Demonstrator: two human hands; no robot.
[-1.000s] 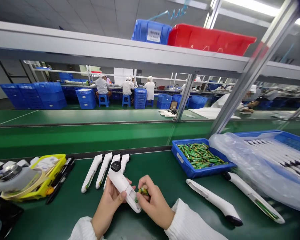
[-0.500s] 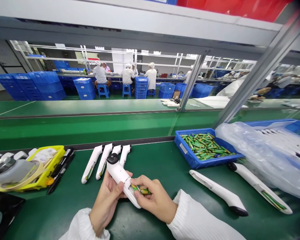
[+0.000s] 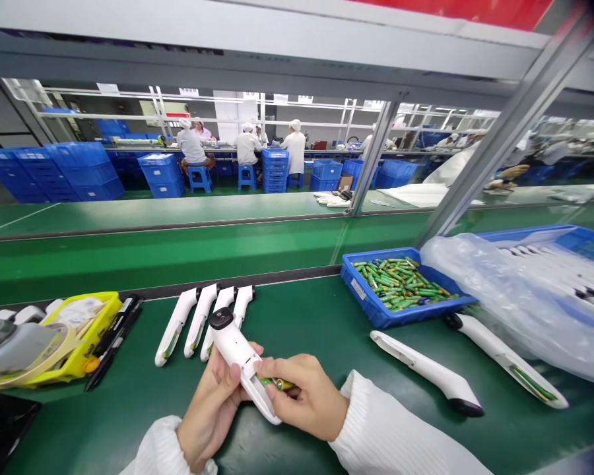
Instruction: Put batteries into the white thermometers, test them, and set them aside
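Note:
My left hand (image 3: 210, 402) is wrapped round a white handheld device (image 3: 235, 346) with a black head, shaped like an infrared thermometer. The device is tilted, its long open battery slot facing up. Pinched in my right hand (image 3: 307, 396) are green-and-gold batteries (image 3: 283, 384), held right at the slot's edge; the fingers partly hide them. Behind the held device, several similar white devices (image 3: 175, 328) lie in a row, green batteries showing in some. To the right are one white device (image 3: 426, 371) lying slot side hidden and another (image 3: 507, 359) with a battery in its open slot.
A blue tray (image 3: 363, 307) of loose batteries stands beyond my right hand. At far right, clear plastic (image 3: 475, 284) drapes over a blue crate (image 3: 549, 231) of white devices. On the left are a yellow basket (image 3: 106, 316) and black markers (image 3: 113, 343). A metal post (image 3: 376, 155) rises behind; co-workers sit farther off.
The whole view has shifted slightly, with the bench things appearing farther left. Both hands keep hold of the device and batteries, and more of the slot shows beside my right fingertips.

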